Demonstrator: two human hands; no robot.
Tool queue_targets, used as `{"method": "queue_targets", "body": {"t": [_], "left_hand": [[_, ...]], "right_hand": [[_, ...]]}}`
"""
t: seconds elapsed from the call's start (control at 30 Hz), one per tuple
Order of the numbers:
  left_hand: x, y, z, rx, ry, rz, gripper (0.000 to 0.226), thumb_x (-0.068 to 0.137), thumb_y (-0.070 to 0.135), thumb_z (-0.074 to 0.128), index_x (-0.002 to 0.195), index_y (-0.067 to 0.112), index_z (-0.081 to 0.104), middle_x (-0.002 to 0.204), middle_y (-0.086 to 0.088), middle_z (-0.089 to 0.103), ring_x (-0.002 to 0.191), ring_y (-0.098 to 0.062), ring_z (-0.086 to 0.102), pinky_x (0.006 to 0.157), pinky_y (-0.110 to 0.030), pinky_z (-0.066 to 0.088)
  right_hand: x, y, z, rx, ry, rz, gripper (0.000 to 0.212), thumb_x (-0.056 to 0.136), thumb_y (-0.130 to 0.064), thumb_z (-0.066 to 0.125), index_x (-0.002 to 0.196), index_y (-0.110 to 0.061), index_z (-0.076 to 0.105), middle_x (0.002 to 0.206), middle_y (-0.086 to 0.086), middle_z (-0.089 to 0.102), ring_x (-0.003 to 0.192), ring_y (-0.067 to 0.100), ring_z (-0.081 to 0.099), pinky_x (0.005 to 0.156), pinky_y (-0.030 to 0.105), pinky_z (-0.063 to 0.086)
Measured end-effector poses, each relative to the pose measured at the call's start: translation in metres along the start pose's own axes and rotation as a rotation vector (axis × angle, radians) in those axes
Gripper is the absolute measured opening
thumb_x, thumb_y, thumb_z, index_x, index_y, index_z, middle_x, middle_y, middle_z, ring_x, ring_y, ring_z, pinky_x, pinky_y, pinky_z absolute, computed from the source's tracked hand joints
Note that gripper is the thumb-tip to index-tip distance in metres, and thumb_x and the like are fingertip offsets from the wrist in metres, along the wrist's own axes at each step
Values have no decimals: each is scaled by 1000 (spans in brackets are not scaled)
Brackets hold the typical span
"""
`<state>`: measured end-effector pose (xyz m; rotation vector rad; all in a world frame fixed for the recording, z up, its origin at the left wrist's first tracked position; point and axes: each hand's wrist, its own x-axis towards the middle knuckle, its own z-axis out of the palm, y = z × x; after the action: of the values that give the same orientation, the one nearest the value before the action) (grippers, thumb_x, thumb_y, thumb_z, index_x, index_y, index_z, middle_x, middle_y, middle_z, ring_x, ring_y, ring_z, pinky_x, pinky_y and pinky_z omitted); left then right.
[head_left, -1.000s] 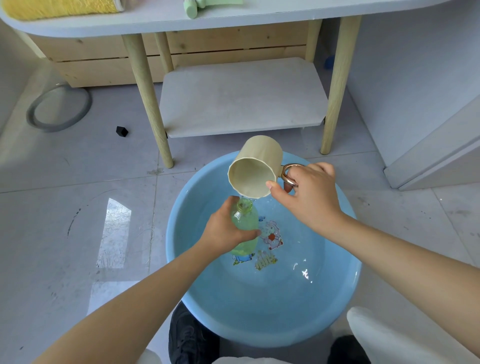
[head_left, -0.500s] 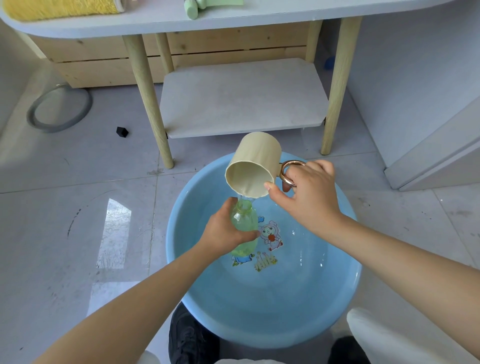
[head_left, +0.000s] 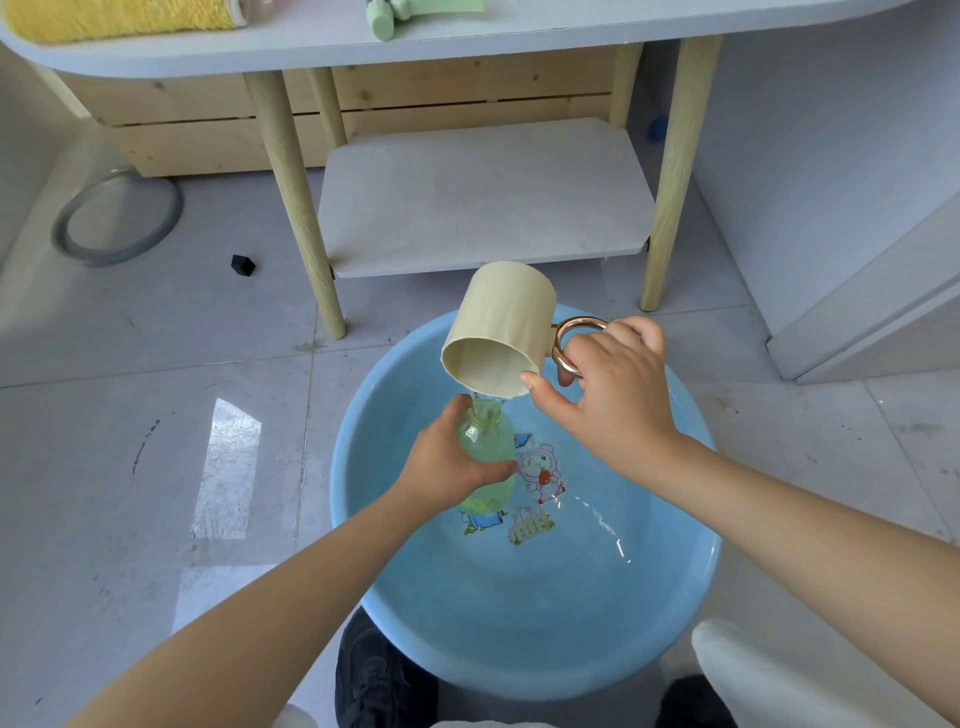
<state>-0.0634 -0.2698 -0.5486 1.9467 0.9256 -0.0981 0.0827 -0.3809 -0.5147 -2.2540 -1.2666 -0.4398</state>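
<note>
Two hands share this pour, and the narrow target sets the terms. The left hand (head_left: 447, 470) is wrapped round the belly of a small green bottle (head_left: 488, 447), thumb up beside the neck, holding it slightly tilted over the blue basin (head_left: 519, 639) on the floor. The bottle's base is low near the water, and I cannot tell whether it touches. The right hand (head_left: 615, 400) has fingers curled through the copper ring handle (head_left: 579, 322) of a beige mug (head_left: 501, 327), with the thumb pressed against the wall by the rim. The mug is tipped steeply, its lowest lip just above the bottle's mouth. Water seems to run into the neck, though the stream itself is hard to make out. To do this well, I judge that the lip should sit right over the middle of the opening. The tilt should grow slowly, so that a thin thread goes in rather than a sheet that spreads over the shoulders (the basin below catches any spill, so a miss costs little). The thumb on the wall gives the fine control; the ring alone would let the mug swing. The bottle is probably wet and slippery, so a firm wrap low on the body helps, with its neck aimed up at the lip. Ease off the tilt as the level nears the neck.
</note>
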Motion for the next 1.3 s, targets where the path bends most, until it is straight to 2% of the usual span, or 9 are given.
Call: {"method": "queue_targets", "body": {"t": [0.47, 0.7, 1.03, 1.13, 1.2, 1.3], "left_hand": [[0, 2, -2, -29, 9, -2, 76, 69, 32, 82, 133, 23, 40, 112, 10, 54, 99, -11, 51, 79, -22, 39], [1, -1, -2, -47, 9, -4, 86, 69, 33, 83, 140, 23, 35, 122, 10, 52, 110, -10, 49, 85, -21, 37], [0, 1, -3, -66, 31, 32, 81, 69, 30, 83, 136, 27, 38, 115, 14, 51, 103, -6, 48, 84, -20, 36], [0, 2, -2, -69, 35, 31, 74, 69, 31, 83, 130, 29, 41, 112, 15, 53, 101, -7, 50, 80, -19, 37], [0, 0, -3, -73, 38, 25, 64, 68, 31, 83, 118, 31, 43, 108, 14, 55, 98, -10, 53, 71, -15, 39], [-1, -2, -3, -92, 59, 12, 59, 67, 30, 83, 112, 31, 44, 105, 13, 56, 96, -10, 55, 65, -10, 39]], "right_hand": [[3, -3, 2, -39, 84, -126, 45, 83, -50, 51, 58, -13, 46, 53, -3, 46, 62, 23, 47, 89, 33, 29], [5, -2, 3, -56, 114, -162, 46, 83, -50, 54, 58, -12, 47, 54, -2, 47, 63, 23, 48, 90, 34, 30], [3, -1, 2, -64, 98, -198, 47, 84, -51, 54, 60, -11, 48, 56, -2, 48, 64, 23, 49, 92, 35, 31], [3, -2, 2, -32, 80, -134, 46, 83, -52, 53, 59, -13, 46, 55, -6, 42, 63, 20, 45, 91, 33, 29], [3, -2, 5, 11, 46, -22, 46, 83, -54, 50, 59, -17, 40, 55, -12, 35, 62, 16, 38, 86, 31, 27], [4, 8, 12, -32, -26, 74, 46, 81, -57, 48, 57, -20, 36, 54, -13, 36, 59, 14, 36, 80, 30, 24]]}}
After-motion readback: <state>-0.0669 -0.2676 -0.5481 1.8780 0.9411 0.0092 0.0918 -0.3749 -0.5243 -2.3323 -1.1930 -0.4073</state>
